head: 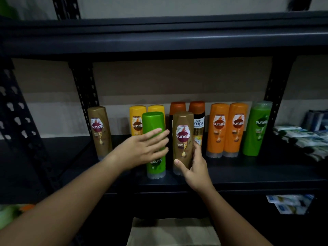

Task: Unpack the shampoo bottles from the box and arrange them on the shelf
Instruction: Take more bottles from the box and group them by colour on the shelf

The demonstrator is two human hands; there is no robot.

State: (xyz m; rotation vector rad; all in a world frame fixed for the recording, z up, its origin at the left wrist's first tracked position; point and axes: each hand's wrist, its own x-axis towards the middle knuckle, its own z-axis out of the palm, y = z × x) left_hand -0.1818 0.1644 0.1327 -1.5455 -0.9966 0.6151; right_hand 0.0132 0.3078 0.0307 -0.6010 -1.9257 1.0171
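— Where are we standing, do you think?

— We seem to be in a shop's stockroom or a small store. We face a dark metal rack (85, 89) with slotted, punched uprights, the kind used for stock, set against a plain pale wall (177, 77).

— And the goods?

— Along the back edge of the shelf (248, 174) we see branded shampoo bottles (229, 130) standing in pairs by colour, labels forward. At the shelf's right end we see stacked sachet packs (301, 139), with more packets (289, 204) on the level below.
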